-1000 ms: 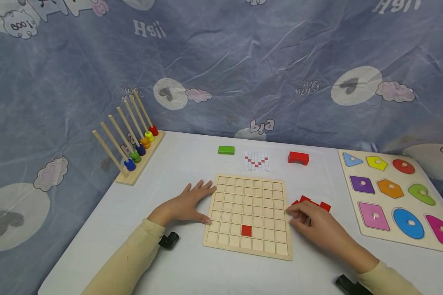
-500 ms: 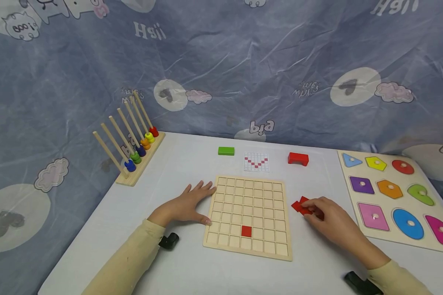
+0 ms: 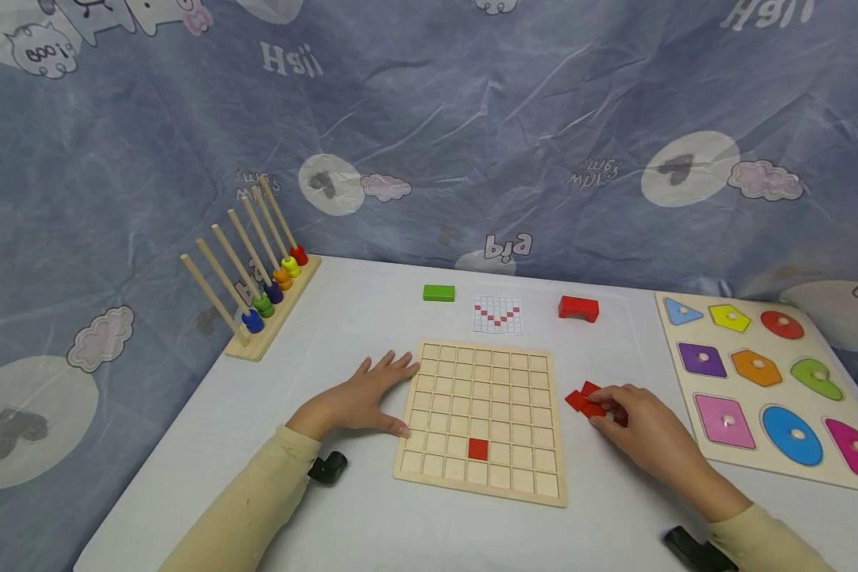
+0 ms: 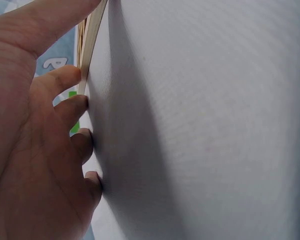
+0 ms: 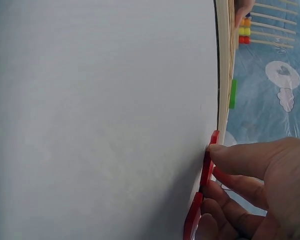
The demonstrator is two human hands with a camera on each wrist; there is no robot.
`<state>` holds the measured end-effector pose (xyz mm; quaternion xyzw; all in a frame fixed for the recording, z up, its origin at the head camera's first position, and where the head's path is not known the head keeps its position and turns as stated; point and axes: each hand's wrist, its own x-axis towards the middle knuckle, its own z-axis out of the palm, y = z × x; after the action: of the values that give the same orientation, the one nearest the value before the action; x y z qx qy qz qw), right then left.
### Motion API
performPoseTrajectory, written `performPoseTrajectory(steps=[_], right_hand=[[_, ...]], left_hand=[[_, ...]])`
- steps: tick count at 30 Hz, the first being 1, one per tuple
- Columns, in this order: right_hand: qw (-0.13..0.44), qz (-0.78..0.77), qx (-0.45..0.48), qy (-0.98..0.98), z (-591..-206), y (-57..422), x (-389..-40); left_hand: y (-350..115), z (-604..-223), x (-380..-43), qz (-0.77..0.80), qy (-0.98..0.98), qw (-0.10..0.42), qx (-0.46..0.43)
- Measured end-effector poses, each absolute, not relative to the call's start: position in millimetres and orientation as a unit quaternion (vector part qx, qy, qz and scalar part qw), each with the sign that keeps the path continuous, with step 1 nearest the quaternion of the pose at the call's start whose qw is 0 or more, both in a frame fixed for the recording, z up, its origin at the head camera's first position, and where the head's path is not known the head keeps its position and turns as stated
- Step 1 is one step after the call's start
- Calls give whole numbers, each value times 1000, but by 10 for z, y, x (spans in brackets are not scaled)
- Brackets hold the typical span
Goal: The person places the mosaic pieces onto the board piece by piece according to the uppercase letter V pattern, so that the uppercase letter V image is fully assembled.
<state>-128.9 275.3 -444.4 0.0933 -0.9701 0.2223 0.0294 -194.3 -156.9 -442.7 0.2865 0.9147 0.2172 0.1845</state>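
A square wooden grid board lies mid-table with one red square tile in a cell near its front. Along the board's left edge rests my left hand, fingers spread, with thumb and index at the frame. To the right of the board, my right hand pinches a red tile between thumb and fingers, low over the table. More red tiles lie loosely around its fingertips, partly covered by the hand. In the right wrist view another red tile sits under the curled fingers.
Behind the board are a green block, a small pattern card and a red arch block. A peg stand with coloured beads is at the back left. A shape puzzle board lies at the right.
My right hand has moved right, from beside the board's right edge onto the loose red tiles, and its fingers pinch one. The left hand stays in place.
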Motion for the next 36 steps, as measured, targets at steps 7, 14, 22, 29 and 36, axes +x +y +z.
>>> performPoseTrajectory(steps=[7,14,22,29,36], right_hand=[[27,218,93,-971,-4434,2738,-1295],[33,225,92,-969,-4436,2726,-1292],[29,235,91,-967,-4428,2724,-1286],[29,228,104,-968,-4432,2711,-1268],[37,232,109,-966,-4428,2705,-1259]], left_hand=[[-1569,-4434,-1948,216,915,184,287],[-1569,-4443,-1950,212,917,183,285],[-1565,-4428,-1943,214,916,187,285],[-1563,-4408,-1935,217,915,187,285],[-1565,-4398,-1934,221,913,188,287]])
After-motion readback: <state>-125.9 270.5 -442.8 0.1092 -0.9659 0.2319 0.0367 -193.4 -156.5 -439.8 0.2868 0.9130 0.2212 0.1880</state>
